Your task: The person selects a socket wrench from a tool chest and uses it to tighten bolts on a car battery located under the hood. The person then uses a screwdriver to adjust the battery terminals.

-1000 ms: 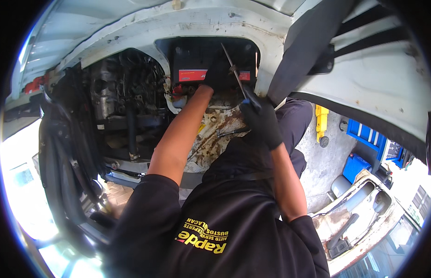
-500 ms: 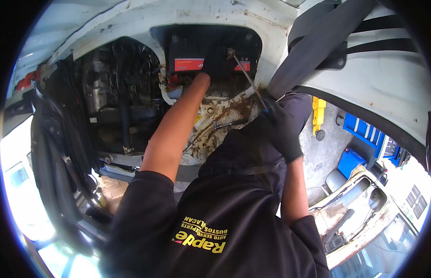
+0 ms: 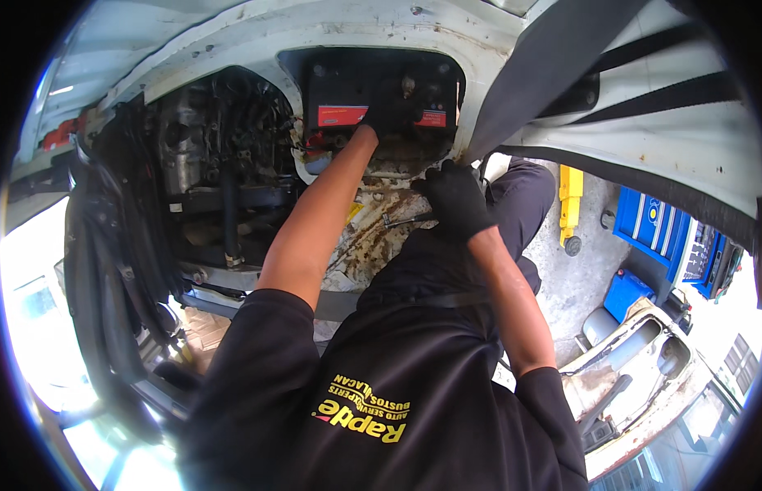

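A black car battery (image 3: pixel 340 90) with a red label band sits in a recess of the white car body (image 3: pixel 258 33). My left hand (image 3: pixel 389 114), in a black glove, is clasped over the battery's front top edge. My right hand (image 3: pixel 456 196), also in a black glove, is lower and to the right, over the rusty floor panel (image 3: pixel 373 237). It grips a slim metal tool (image 3: pixel 401 219) whose shaft points left, just above the rust. Both forearms are bare below the sleeves of my black shirt.
An open engine bay (image 3: pixel 225 155) with hoses lies left of the battery. A wide black strap (image 3: pixel 553 65) crosses at the upper right. On the concrete floor stand a yellow jack stand (image 3: pixel 571 204), a blue tool chest (image 3: pixel 655 225) and a dirty beige console part (image 3: pixel 643 376).
My right hand has dropped from beside the battery to the rusty panel, and the tool has swung from pointing up at the battery to lying flat. The left hand stays on the battery.
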Available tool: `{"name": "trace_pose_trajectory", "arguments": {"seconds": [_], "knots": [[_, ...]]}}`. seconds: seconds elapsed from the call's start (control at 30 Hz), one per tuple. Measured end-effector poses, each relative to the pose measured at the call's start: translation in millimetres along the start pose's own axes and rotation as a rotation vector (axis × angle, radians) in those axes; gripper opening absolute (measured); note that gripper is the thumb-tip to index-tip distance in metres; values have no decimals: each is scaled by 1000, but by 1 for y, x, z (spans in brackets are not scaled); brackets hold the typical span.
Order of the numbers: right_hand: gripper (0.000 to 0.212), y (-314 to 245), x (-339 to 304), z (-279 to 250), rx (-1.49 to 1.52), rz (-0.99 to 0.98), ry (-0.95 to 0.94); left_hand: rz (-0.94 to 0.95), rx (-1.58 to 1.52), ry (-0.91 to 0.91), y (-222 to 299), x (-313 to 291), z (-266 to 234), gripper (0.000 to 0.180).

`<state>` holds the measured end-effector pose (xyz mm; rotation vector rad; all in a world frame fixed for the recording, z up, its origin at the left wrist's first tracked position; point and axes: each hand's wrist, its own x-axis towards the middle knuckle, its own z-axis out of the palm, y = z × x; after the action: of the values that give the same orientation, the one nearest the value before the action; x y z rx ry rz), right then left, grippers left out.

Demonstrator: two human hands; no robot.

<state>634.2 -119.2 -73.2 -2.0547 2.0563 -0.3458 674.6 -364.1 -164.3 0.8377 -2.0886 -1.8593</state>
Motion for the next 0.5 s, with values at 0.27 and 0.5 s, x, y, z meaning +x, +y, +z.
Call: {"name": "trace_pose_trajectory", "arguments": {"seconds": [0.27, 0.5], "knots": [[27, -12, 1, -9, 9, 65, -50, 111, 56, 58, -18, 3, 9, 65], [27, -39, -25, 23, 63, -58, -28, -69, 120, -41, 7, -4, 12, 60]]}}
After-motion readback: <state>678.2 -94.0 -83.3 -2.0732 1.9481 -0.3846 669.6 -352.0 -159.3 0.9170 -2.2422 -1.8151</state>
